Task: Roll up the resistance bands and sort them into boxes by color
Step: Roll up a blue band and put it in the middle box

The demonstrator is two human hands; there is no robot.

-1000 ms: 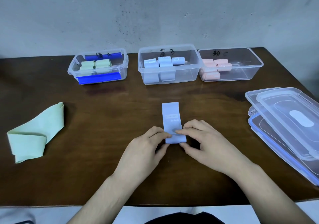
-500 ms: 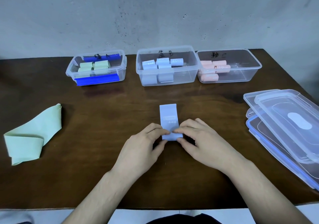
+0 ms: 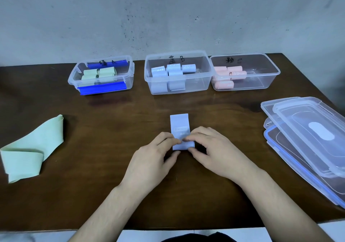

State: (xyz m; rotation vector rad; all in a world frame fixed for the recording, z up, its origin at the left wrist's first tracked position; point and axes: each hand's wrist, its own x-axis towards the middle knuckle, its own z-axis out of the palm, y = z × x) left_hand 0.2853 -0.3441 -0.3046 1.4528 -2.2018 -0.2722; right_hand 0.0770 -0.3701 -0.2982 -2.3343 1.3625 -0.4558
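A light blue resistance band (image 3: 179,122) lies on the dark wooden table (image 3: 112,129), its near end partly rolled. My left hand (image 3: 155,157) and my right hand (image 3: 214,152) pinch that rolled end from either side, fingers on top and thumbs at the near edge. A loose green band (image 3: 31,150) lies folded at the left. At the back stand three clear boxes: the left box (image 3: 128,77) with green rolls, the middle box (image 3: 203,77) with blue rolls, the right box (image 3: 268,73) with pink rolls.
Clear plastic lids (image 3: 308,141) with blue seals are stacked at the table's right edge. A grey wall rises behind the boxes. The table's near edge runs just below my forearms.
The flat part of the blue band has grown shorter as both hands rolled its near end away from me. The view shifted slightly.
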